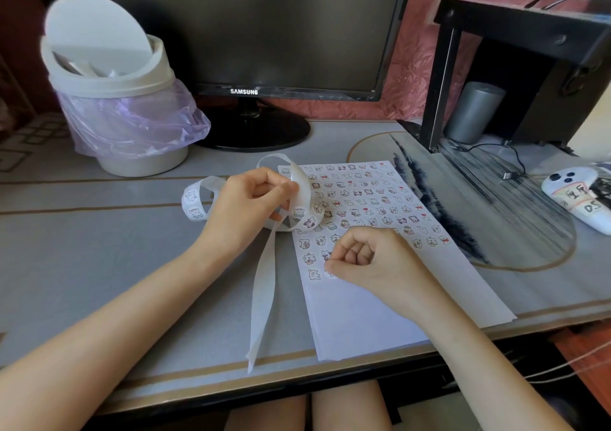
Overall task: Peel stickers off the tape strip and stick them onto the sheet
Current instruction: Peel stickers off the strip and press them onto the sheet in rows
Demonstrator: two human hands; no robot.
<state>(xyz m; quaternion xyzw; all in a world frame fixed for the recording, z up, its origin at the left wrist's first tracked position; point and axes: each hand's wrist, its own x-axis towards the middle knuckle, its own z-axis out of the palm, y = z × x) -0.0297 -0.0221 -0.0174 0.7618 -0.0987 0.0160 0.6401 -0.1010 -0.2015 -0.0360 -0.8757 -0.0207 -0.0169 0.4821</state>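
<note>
Our right hand (pixel 363 258): fingers curled, thumb tip pressing a sticker (pixel 330 273) onto the sheet (pixel 357 325). Our left hand (pixel 254 206): pinching the tape strip (pixel 264 282), whose next stickers lie up-left of the right.

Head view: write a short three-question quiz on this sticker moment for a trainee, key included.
1. True or false: the left hand holds the tape strip.
2. The right hand holds a sticker: A) down on the sheet B) on the tape strip C) up in the air.
3. Fill in: the sheet's near end is ____ of stickers.
Key: 1 true; 2 A; 3 bare.
</note>
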